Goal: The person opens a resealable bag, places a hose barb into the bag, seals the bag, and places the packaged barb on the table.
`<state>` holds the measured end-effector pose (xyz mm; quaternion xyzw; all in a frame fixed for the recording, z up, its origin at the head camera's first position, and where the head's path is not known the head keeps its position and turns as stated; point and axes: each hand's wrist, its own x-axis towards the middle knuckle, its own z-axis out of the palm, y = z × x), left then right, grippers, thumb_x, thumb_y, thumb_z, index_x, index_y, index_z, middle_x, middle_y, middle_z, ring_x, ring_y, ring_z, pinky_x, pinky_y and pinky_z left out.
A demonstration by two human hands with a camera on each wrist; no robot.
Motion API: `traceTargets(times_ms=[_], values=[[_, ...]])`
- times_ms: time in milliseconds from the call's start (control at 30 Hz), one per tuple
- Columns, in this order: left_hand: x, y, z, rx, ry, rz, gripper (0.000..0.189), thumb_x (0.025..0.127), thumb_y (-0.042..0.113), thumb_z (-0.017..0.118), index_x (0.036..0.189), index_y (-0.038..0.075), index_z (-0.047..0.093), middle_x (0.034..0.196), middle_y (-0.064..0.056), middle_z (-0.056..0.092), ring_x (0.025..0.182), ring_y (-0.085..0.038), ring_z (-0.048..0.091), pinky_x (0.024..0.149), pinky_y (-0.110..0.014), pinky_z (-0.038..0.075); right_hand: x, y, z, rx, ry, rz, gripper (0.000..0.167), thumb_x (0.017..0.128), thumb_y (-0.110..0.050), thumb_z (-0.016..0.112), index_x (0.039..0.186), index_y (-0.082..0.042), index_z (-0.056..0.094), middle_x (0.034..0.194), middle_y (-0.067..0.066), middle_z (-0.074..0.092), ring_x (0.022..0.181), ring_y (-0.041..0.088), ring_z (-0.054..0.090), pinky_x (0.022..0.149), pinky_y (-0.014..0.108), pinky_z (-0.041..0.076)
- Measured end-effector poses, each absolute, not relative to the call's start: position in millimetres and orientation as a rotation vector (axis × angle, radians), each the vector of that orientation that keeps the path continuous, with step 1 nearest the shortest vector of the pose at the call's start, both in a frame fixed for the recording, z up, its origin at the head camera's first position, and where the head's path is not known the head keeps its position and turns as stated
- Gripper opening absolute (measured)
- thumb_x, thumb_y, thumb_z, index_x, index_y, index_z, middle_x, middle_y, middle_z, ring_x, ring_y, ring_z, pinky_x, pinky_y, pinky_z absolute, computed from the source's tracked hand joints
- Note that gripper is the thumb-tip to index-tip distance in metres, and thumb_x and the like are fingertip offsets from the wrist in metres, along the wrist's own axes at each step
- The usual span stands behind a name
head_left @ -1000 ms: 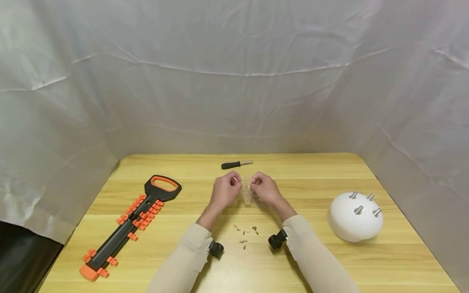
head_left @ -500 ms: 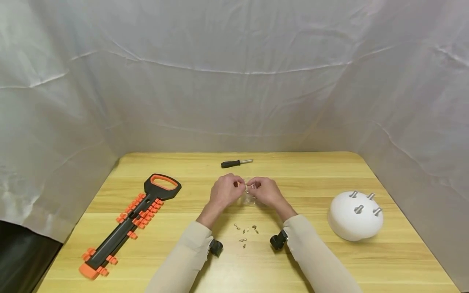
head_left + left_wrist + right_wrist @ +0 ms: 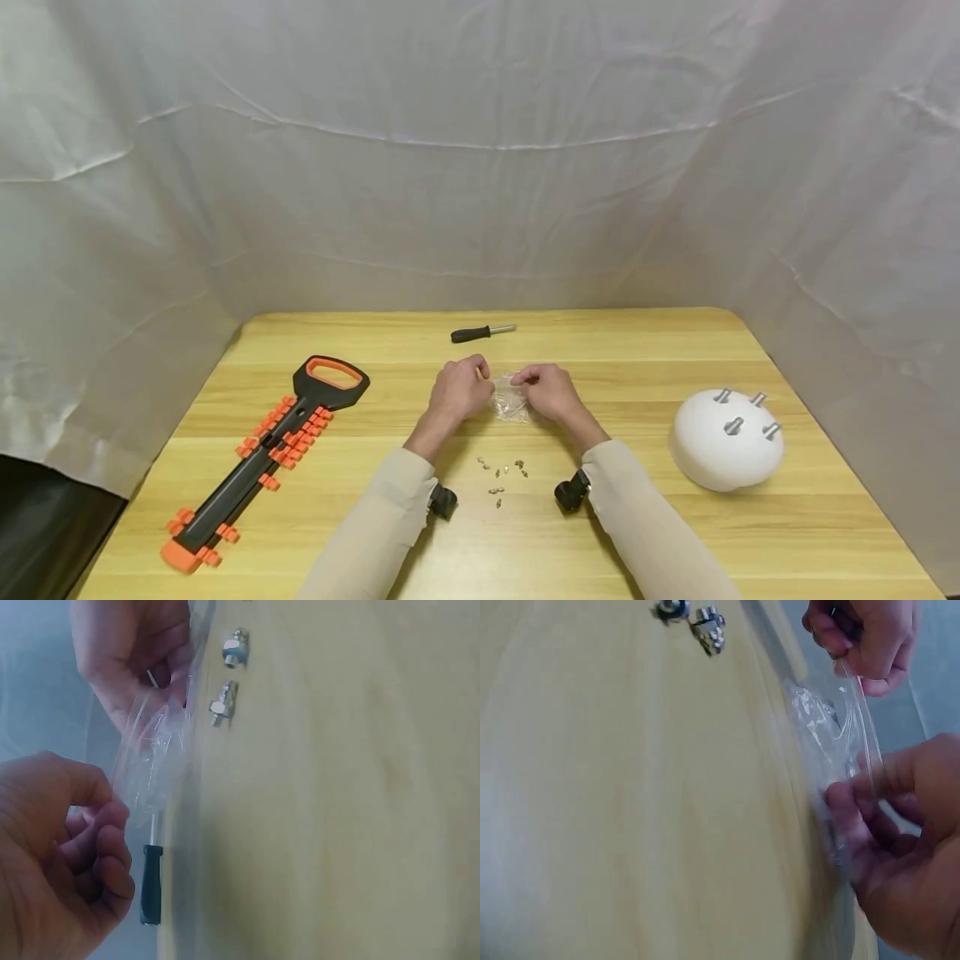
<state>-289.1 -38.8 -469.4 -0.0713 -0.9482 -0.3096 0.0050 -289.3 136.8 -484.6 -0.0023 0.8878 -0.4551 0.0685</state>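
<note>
A small clear zip bag (image 3: pixel 511 402) hangs between my two hands above the middle of the table. My left hand (image 3: pixel 459 388) pinches one top corner between thumb and fingers. At the opposite side, my right hand (image 3: pixel 551 392) pinches the bag's edge, thumb and index finger gripping the film in the right wrist view. The bag (image 3: pixel 821 724) looks crinkled and transparent; whether anything lies inside cannot be made out. Nearer my body, several small brass-coloured metal fittings (image 3: pixel 501 490) lie scattered on the wood. Two fittings (image 3: pixel 223 703) appear close up in the left wrist view.
Beyond the hands lies a screwdriver (image 3: pixel 471 335) with a black handle. On the left is a long black rack (image 3: pixel 240 492) with orange clips and a handle. A white rounded block (image 3: pixel 723 450) with several metal pegs stands at right. Grey fabric (image 3: pixel 480 208) surrounds the table.
The hands came together at the bag's top, then moved slightly apart. The bag now spreads flatter and more visibly between them. Fittings, screwdriver, rack and white block stayed put.
</note>
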Motion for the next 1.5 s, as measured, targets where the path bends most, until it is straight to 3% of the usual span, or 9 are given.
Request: traceTargets(times_ms=[67, 167, 333, 467, 900, 1067, 1300, 1500], values=[[-289.8, -40.4, -470.6, -0.209, -2.957, -0.990, 0.006, 0.081, 0.014, 0.064, 0.087, 0.015, 0.063, 0.054, 0.004, 0.050, 0.044, -0.008, 0.041, 0.041, -0.022, 0.032, -289.8, 138.1, -487.1, -0.075, 2.697, -1.370, 0.011, 0.091, -0.017, 0.064, 0.100, -0.016, 0.071, 0.104, 0.004, 0.068, 0.083, 0.015, 0.058, 0.070, 0.026, 0.048], [-290.4, -42.8, -471.0, -0.178, -2.930, -1.036, 0.003, 0.082, 0.015, 0.066, 0.084, 0.015, 0.064, 0.056, 0.002, 0.055, 0.046, -0.010, 0.046, 0.043, -0.023, 0.036, -289.6, 140.6, -490.8, -0.201, 2.708, -1.423, 0.024, 0.089, -0.030, 0.069, 0.111, -0.021, 0.068, 0.110, 0.002, 0.064, 0.099, 0.019, 0.058, 0.085, 0.035, 0.049], [-290.5, -43.1, -469.5, -0.186, -2.918, -1.130, 0.003, 0.082, 0.014, 0.064, 0.085, 0.014, 0.063, 0.057, 0.000, 0.057, 0.044, -0.010, 0.046, 0.040, -0.021, 0.035, -287.9, 143.3, -492.3, -0.439, 2.783, -1.354, 0.054, 0.082, -0.044, 0.074, 0.131, -0.029, 0.059, 0.131, 0.001, 0.053, 0.121, 0.025, 0.050, 0.099, 0.051, 0.044], [-289.5, -42.2, -469.2, -0.200, -2.929, -1.152, 0.004, 0.082, 0.014, 0.064, 0.086, 0.012, 0.063, 0.057, 0.001, 0.056, 0.044, -0.009, 0.045, 0.039, -0.020, 0.033, -286.1, 144.0, -490.5, -0.540, 2.829, -1.168, 0.058, 0.083, -0.050, 0.070, 0.136, -0.031, 0.054, 0.143, 0.002, 0.047, 0.133, 0.029, 0.041, 0.106, 0.058, 0.035], [-285.5, -47.2, -473.3, -0.118, -2.952, -1.153, 0.005, 0.084, 0.015, 0.065, 0.082, 0.011, 0.063, 0.059, 0.001, 0.059, 0.045, -0.008, 0.044, 0.040, -0.020, 0.033, -285.8, 147.2, -491.3, -0.635, 2.808, -0.967, 0.067, 0.085, -0.051, 0.068, 0.145, -0.030, 0.044, 0.149, 0.005, 0.044, 0.139, 0.030, 0.038, 0.112, 0.057, 0.029], [-282.1, -48.8, -470.8, -0.134, -2.991, -1.136, 0.010, 0.087, 0.021, 0.062, 0.090, 0.011, 0.063, 0.055, 0.002, 0.052, 0.044, -0.008, 0.040, 0.041, -0.021, 0.031, -286.7, 148.2, -494.4, -0.623, 2.800, -0.985, 0.069, 0.085, -0.051, 0.068, 0.146, -0.028, 0.043, 0.150, 0.004, 0.044, 0.139, 0.028, 0.040, 0.113, 0.054, 0.030], [-266.4, -58.9, -458.0, -0.258, -3.035, -1.137, 0.020, 0.092, 0.032, 0.058, 0.101, 0.014, 0.060, 0.074, 0.000, 0.061, 0.051, -0.013, 0.050, 0.049, -0.027, 0.040, -288.7, 147.8, -494.1, -0.588, 2.777, -1.021, 0.070, 0.086, -0.047, 0.068, 0.147, -0.026, 0.041, 0.150, 0.001, 0.045, 0.137, 0.026, 0.041, 0.113, 0.050, 0.032], [-249.5, -69.9, -453.2, -0.393, -3.021, -1.181, 0.015, 0.092, 0.026, 0.059, 0.100, 0.013, 0.061, 0.074, 0.001, 0.062, 0.055, -0.012, 0.052, 0.054, -0.028, 0.043, -287.6, 148.2, -492.2, -0.572, 2.751, -1.027, 0.069, 0.087, -0.044, 0.068, 0.147, -0.024, 0.041, 0.149, 0.002, 0.045, 0.135, 0.026, 0.044, 0.112, 0.049, 0.033]])
